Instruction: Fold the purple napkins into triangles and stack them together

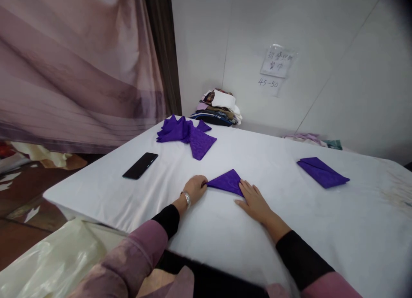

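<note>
A purple cloth napkin [226,181], folded into a triangle, lies flat on the white-covered table [206,229] between my hands. My left hand [195,190] is closed in a pinch on its left corner. My right hand [255,200] lies flat with fingers stretched out, its fingertips touching the napkin's right end. Another folded purple napkin [322,172] rests farther right on the table. Toward the far left edge sits a loose heap of purple napkins [175,129], one of them spread toward me.
A dark phone [140,165] lies left of my left hand. Piled fabrics [219,107] stand behind the table's far edge by the wall. A pink curtain [77,70] hangs at left. A paper sign [277,61] is on the wall.
</note>
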The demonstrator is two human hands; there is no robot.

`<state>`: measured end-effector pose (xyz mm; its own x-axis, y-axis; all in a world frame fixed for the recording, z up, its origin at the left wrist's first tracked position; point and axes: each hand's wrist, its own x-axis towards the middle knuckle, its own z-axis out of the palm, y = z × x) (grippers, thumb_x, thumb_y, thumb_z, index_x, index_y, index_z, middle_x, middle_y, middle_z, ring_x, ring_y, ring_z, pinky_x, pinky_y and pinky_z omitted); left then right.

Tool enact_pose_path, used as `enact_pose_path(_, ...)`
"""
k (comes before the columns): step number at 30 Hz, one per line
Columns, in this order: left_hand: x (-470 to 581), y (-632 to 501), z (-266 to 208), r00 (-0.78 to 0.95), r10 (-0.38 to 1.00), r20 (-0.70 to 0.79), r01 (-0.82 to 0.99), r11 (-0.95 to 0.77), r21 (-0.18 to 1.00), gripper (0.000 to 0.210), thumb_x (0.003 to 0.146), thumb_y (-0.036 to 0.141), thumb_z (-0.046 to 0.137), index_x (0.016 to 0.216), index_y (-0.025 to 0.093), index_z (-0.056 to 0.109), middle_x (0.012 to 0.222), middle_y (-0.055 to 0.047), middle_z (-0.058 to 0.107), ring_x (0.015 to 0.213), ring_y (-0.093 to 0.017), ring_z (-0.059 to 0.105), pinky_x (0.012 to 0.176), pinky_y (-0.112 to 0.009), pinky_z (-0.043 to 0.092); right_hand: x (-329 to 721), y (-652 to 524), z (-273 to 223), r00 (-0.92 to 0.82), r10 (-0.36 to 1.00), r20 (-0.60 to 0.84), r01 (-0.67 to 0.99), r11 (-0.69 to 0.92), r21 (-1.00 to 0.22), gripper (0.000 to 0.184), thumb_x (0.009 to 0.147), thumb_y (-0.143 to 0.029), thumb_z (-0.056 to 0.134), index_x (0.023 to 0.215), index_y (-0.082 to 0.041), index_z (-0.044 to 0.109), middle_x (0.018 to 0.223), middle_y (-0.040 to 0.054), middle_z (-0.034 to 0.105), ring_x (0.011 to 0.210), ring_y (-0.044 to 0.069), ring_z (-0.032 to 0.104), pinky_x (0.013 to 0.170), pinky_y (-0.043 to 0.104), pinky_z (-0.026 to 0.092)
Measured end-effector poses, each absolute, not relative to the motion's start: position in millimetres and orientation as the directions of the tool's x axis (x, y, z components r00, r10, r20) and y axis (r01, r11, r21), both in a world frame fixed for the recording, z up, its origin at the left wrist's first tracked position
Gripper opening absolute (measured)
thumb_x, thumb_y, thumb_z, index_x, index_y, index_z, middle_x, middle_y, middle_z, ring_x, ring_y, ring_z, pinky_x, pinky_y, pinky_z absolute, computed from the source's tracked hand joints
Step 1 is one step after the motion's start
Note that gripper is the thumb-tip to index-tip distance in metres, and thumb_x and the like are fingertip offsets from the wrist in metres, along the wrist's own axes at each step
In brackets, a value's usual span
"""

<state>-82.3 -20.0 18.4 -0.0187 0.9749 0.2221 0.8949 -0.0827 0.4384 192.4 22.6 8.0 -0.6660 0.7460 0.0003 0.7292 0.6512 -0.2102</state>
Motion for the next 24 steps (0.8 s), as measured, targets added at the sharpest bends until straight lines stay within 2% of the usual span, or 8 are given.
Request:
enact_pose_path(8, -88.2, -24.4, 21.5, 0.004, 0.972, 0.233, 0.915, -0.097, 0.392, 0.016, 0.075, 0.014, 0.047, 0.083, 0.02, 0.059, 0.085, -0.004, 0.063, 0.085, -0.019, 0.057, 0.078, -0.032, 0.045, 190.8, 23.7, 10.4, -0.663, 0.748, -0.023, 0.728, 0.637, -0.252, 0.075, 0.086, -0.063, 0.025, 0.144, -0.016, 0.015, 0.15, 0.0076, 0.012, 0.138, 0.022, 0.009, 0.11, 0.044, 0.009)
enact_pose_path(12, -88.4, -21.7, 28.0, -0.081, 0.961, 0.263, 0.899, -0.043, 0.436, 0.026, 0.07, 0.012, 0.043, 0.086, 0.021, 0.06, 0.088, -0.003, 0.064, 0.085, -0.019, 0.059, 0.077, -0.032, 0.048, 189.5, 22.3, 15.8, -0.669, 0.743, -0.008, 0.714, 0.64, -0.282, 0.075, 0.086, -0.062, 0.03, 0.144, -0.015, 0.018, 0.15, 0.0099, 0.013, 0.138, 0.023, 0.011, 0.11, 0.045, 0.009)
enact_pose_path(14, -77.1, -12.9, 33.5, -0.044, 0.943, 0.329, 0.882, -0.118, 0.456, 0.029, 0.072, 0.014, 0.041, 0.092, 0.022, 0.06, 0.096, -0.003, 0.065, 0.093, -0.019, 0.058, 0.084, -0.033, 0.047, 188.4, 21.9, 19.0, -0.669, 0.743, 0.003, 0.71, 0.641, -0.292, 0.076, 0.086, -0.062, 0.031, 0.143, -0.014, 0.019, 0.15, 0.0107, 0.014, 0.138, 0.024, 0.011, 0.11, 0.046, 0.009)
enact_pose_path(17, -45.6, 5.4, 39.7, 0.209, 0.898, 0.387, 0.844, -0.365, 0.392, 0.03, 0.083, 0.027, 0.04, 0.105, 0.022, 0.059, 0.116, -0.005, 0.061, 0.11, -0.021, 0.053, 0.097, -0.037, 0.04, 187.0, 21.9, 22.3, -0.664, 0.748, 0.004, 0.711, 0.633, -0.307, 0.078, 0.085, -0.062, 0.034, 0.144, -0.014, 0.018, 0.149, 0.0115, 0.016, 0.137, 0.024, 0.011, 0.11, 0.046, 0.01)
enact_pose_path(20, -15.7, 23.5, 33.8, 0.391, 0.879, 0.273, 0.848, -0.459, 0.264, 0.046, 0.085, 0.042, 0.041, 0.123, 0.02, 0.051, 0.136, -0.008, 0.046, 0.127, -0.024, 0.037, 0.105, -0.044, 0.029, 186.5, 21.8, 23.6, -0.66, 0.751, 0.018, 0.706, 0.628, -0.327, 0.079, 0.084, -0.063, 0.035, 0.144, -0.014, 0.018, 0.149, 0.0116, 0.017, 0.137, 0.024, 0.012, 0.11, 0.046, 0.01)
enact_pose_path(24, -5.3, 40.2, 11.0, 0.39, 0.915, 0.1, 0.904, -0.401, 0.15, 0.064, 0.083, 0.054, 0.038, 0.135, 0.017, 0.038, 0.145, -0.011, 0.031, 0.135, -0.026, 0.022, 0.107, -0.048, 0.021, 186.4, 21.2, 24.9, -0.659, 0.75, 0.045, 0.692, 0.629, -0.354, 0.078, 0.084, -0.063, 0.035, 0.143, -0.014, 0.019, 0.149, 0.0108, 0.02, 0.137, 0.024, 0.013, 0.11, 0.046, 0.009)
